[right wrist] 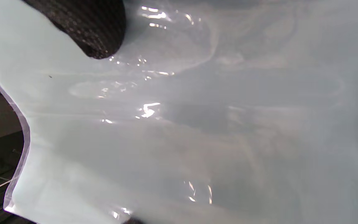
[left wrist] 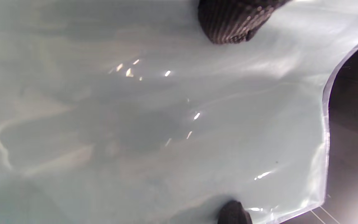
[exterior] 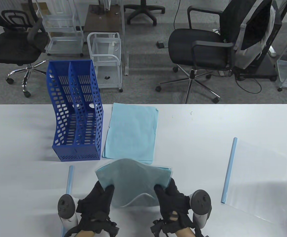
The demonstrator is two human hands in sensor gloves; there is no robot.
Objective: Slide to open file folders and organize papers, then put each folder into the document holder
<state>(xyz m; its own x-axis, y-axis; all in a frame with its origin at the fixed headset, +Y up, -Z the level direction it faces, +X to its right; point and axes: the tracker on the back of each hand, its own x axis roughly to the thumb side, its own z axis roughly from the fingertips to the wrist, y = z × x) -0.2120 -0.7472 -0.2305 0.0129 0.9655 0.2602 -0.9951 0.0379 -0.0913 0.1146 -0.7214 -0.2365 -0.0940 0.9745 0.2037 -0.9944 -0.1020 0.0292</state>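
A clear folder with light blue papers inside point(exterior: 133, 181) is held up off the table near its front edge, bowed between both hands. My left hand point(exterior: 101, 197) grips its left side and my right hand point(exterior: 166, 196) grips its right side, thumbs over the top face. Both wrist views are filled by the glossy sheet point(left wrist: 166, 124) point(right wrist: 197, 130), with a gloved fingertip point(left wrist: 231, 21) point(right wrist: 89, 31) pressed on it. A loose stack of light blue papers point(exterior: 132, 133) lies beyond. The blue document holder point(exterior: 75, 111) stands at the left. A blue slide bar point(exterior: 70, 179) lies by my left hand.
A second clear folder point(exterior: 257, 177) with its blue slide bar point(exterior: 229, 170) along its left edge lies at the right of the white table point(exterior: 197, 138). Office chairs and white carts stand on the floor behind the table.
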